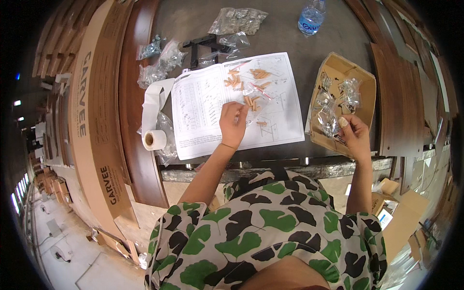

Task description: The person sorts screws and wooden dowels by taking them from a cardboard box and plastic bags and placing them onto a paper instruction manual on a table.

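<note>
An open instruction booklet (203, 123) lies on the dark table in front of me. Wooden dowels (260, 73) rest in small heaps on its right page, some on or in a clear plastic bag (263, 99). My left hand (233, 124) is over the middle of the booklet, its fingers curled together at the edge of the lower dowel heap; what is between the fingertips is hidden. On the right, my right hand (356, 137) is closed at the near end of a shallow cardboard box (323, 137), beside clear bags of metal fittings (326, 116). I cannot make out what its fingers hold.
A label roll (155, 140) stands left of the booklet, near bags of hardware (159, 65). Black brackets (205, 48), another bag of parts (237, 21) and a water bottle (311, 18) are farther back. Brown boards (398, 101) and a long carton (96, 106) flank the table.
</note>
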{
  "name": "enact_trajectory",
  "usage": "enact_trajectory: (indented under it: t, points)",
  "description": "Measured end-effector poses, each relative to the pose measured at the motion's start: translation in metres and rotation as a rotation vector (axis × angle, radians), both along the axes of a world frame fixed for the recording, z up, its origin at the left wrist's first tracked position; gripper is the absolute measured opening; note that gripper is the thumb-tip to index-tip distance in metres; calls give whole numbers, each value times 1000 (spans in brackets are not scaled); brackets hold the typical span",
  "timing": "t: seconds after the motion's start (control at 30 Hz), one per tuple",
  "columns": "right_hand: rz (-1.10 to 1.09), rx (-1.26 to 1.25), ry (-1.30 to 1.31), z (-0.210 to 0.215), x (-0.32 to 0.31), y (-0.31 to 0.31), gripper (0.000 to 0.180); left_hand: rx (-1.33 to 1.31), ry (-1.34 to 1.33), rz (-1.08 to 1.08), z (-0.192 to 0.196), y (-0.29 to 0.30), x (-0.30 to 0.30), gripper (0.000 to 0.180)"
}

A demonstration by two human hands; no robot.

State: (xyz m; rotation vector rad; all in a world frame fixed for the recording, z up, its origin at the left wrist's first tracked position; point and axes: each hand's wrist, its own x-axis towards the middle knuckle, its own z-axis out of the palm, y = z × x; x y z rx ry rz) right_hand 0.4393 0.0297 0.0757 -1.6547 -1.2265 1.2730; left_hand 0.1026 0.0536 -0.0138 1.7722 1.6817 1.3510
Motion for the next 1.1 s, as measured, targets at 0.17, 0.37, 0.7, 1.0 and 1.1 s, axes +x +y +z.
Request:
enact_trajectory:
  t: [0.17, 0.37, 0.7, 1.0, 1.1]
  points:
    - [-60, 81, 1, 11, 19, -2, 17, 125, 274, -127, -18, -3, -3, 12]
    - [-164, 184, -236, 25, 56, 13, 20, 128, 226, -176, -32, -4, -9, 20]
    - [387, 3, -1189, -34, 46, 52, 12, 80, 359, -162, -14, -7, -6, 40]
    - [625, 110, -1426, -43, 52, 64, 13, 74, 416, -146, -9, -6, -6, 48]
    - [727, 140, -1489, -50, 55, 64, 14, 85, 399, -142, -6, -5, -4, 52]
